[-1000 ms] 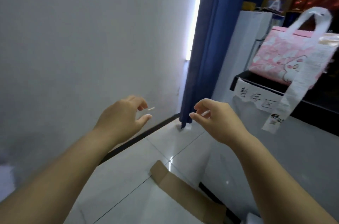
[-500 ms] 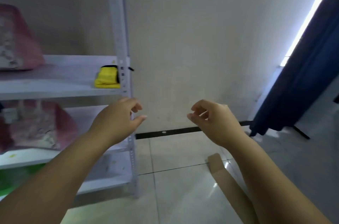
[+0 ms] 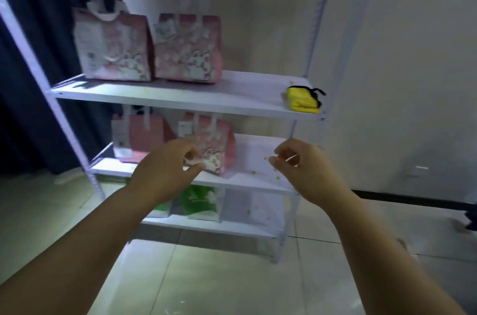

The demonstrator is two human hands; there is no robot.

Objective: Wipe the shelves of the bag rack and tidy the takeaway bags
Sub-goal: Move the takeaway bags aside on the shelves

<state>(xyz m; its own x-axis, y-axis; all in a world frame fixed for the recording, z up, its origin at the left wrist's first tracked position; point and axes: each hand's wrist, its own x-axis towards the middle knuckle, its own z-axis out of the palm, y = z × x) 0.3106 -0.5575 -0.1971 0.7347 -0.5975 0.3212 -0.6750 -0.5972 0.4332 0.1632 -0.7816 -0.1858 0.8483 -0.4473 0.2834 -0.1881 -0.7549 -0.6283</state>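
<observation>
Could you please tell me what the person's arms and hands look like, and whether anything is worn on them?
The left forearm and the right forearm are bare, with no sleeve in view. The bare left hand and the bare right hand wear no gloves. No watch, bracelet or ring shows, though blur could hide a thin one.

Middle shelf (image 3: 232, 100): pink bags (image 3: 113, 48) block the left half, yellow cloth (image 3: 303, 99) sits at the right end, open run between. Lower shelf (image 3: 258, 159): lower pink bags (image 3: 219, 144) fill left and centre, right end passable. Bottom shelf (image 3: 253, 211): green bags (image 3: 198, 201) left, right side free.
</observation>
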